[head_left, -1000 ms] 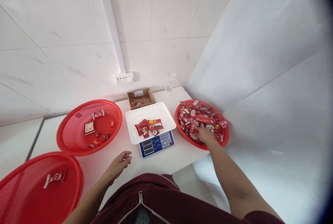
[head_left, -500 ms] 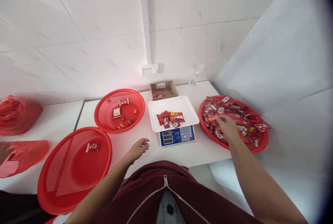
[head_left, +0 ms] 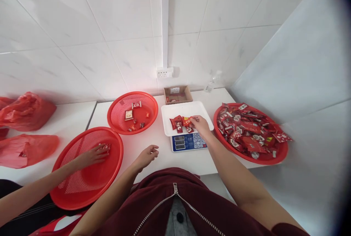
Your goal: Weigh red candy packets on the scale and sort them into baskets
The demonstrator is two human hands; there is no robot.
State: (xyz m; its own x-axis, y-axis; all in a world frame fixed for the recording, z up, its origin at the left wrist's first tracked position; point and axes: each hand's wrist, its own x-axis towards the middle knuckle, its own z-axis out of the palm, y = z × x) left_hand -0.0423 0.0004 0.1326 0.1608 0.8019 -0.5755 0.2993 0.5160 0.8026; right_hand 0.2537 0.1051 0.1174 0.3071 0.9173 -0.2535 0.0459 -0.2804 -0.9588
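My right hand (head_left: 201,125) is over the white weighing tray (head_left: 201,108) of a blue digital scale (head_left: 179,143). Its fingertips pinch the edge of a red and yellow snack packet (head_left: 187,121) on the tray. Beside that packet lie a few small red wrapped sweets (head_left: 179,127). My left hand (head_left: 146,156) hovers in front of the scale, fingers loosely curled and apart, holding nothing. To the right, a red basket (head_left: 283,153) is heaped with red-wrapped snacks (head_left: 249,128).
A co-worker's hand (head_left: 94,155) reaches into the near-left red basket (head_left: 61,203), over a wrapped sweet (head_left: 105,148). Behind it stands another red basket (head_left: 153,117) with several sweets. A cardboard box (head_left: 178,98), plastic bottle (head_left: 210,85) and red bags (head_left: 30,111) stand farther back.
My right hand has moved left from the heaped basket to the weighing tray. A co-worker's hand has come into the near-left basket. My left hand has hardly moved.
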